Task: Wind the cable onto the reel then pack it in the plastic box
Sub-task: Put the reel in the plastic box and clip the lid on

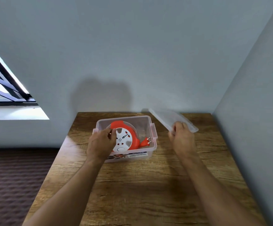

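Note:
An orange and white cable reel (124, 138) lies flat inside a clear plastic box (149, 154) on the wooden table (148, 185). The orange plug (146, 141) rests in the box to the right of the reel. My left hand (102, 142) reaches into the box, its fingers on the reel's left edge. My right hand (181, 136) grips the near corner of the translucent lid (168, 117), which is tilted up off the table to the right of the box.
The table stands in a corner, with a pale wall behind it and another along its right side. A window (5, 88) is at the left. Dark patterned bedding (15, 176) lies below the table's left edge.

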`<action>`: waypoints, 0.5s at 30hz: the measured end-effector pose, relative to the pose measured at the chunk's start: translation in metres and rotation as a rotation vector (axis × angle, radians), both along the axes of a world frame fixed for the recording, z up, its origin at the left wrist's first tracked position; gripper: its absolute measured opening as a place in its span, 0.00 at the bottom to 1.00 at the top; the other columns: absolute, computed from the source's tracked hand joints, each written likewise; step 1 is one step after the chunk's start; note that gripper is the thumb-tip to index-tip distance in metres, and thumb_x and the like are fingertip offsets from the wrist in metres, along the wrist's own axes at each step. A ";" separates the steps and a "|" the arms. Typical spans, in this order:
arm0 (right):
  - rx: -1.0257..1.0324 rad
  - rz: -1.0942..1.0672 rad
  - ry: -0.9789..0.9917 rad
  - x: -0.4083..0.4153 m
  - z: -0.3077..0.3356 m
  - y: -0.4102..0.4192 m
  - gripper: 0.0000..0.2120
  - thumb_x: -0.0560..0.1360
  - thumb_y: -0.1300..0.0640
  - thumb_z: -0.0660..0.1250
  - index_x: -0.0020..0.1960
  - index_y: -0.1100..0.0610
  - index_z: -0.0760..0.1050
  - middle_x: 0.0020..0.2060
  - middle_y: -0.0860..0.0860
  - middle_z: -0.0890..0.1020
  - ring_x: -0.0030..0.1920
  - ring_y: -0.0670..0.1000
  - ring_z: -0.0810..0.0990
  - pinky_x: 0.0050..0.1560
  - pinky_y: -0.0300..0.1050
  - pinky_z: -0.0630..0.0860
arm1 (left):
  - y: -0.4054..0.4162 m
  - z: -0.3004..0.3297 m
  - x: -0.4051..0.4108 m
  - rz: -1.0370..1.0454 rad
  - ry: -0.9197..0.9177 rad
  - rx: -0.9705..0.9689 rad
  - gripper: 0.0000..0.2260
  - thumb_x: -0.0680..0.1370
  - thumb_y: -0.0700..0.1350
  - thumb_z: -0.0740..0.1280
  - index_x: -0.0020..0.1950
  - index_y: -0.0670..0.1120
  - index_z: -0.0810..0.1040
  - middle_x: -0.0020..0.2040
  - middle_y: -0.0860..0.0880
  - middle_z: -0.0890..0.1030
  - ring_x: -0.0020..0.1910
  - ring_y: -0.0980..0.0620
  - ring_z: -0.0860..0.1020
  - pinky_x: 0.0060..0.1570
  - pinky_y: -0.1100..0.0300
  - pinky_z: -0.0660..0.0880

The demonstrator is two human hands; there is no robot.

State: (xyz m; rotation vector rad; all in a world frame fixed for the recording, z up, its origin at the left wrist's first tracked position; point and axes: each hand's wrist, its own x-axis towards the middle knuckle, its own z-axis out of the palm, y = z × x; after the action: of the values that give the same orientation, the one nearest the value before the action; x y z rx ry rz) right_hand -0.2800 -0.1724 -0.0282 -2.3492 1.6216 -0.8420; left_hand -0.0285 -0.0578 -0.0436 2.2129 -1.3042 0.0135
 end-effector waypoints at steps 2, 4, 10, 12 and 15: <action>-0.106 0.006 -0.076 -0.001 0.013 0.001 0.04 0.76 0.65 0.70 0.48 0.64 0.76 0.44 0.59 0.79 0.38 0.61 0.81 0.37 0.50 0.79 | 0.001 0.005 -0.004 0.038 -0.073 -0.025 0.15 0.81 0.52 0.61 0.55 0.46 0.83 0.44 0.46 0.88 0.43 0.46 0.84 0.44 0.51 0.82; -0.170 0.030 -0.153 0.001 0.025 0.006 0.05 0.74 0.66 0.71 0.45 0.63 0.74 0.39 0.56 0.76 0.31 0.59 0.76 0.31 0.47 0.77 | 0.002 0.006 -0.009 0.169 -0.103 0.019 0.17 0.79 0.51 0.65 0.64 0.45 0.78 0.58 0.43 0.85 0.60 0.41 0.80 0.61 0.45 0.76; -0.109 0.136 -0.714 0.021 0.064 0.036 0.09 0.80 0.59 0.67 0.54 0.54 0.67 0.37 0.46 0.71 0.31 0.47 0.77 0.28 0.34 0.75 | 0.006 0.016 -0.005 0.335 0.347 0.073 0.19 0.77 0.48 0.64 0.64 0.39 0.76 0.61 0.39 0.82 0.56 0.38 0.81 0.50 0.44 0.80; 0.084 0.144 -0.911 0.031 0.077 0.044 0.13 0.82 0.55 0.64 0.65 0.52 0.65 0.41 0.47 0.74 0.30 0.54 0.82 0.28 0.43 0.81 | 0.011 0.020 -0.007 0.311 0.387 0.020 0.15 0.80 0.46 0.64 0.65 0.41 0.77 0.60 0.41 0.83 0.57 0.39 0.82 0.47 0.50 0.77; 0.508 0.117 -1.032 0.045 0.073 0.048 0.12 0.85 0.54 0.59 0.67 0.50 0.65 0.48 0.49 0.78 0.23 0.50 0.79 0.28 0.48 0.81 | 0.018 0.016 0.000 0.258 0.586 -0.062 0.09 0.82 0.43 0.64 0.60 0.45 0.80 0.49 0.48 0.85 0.53 0.43 0.82 0.48 0.52 0.78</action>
State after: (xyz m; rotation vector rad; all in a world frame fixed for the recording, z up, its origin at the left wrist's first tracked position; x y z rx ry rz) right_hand -0.2350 -0.1246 0.0448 -1.2637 1.0433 -1.1531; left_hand -0.0284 -0.0401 -0.0274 2.0899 -0.6875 -0.4549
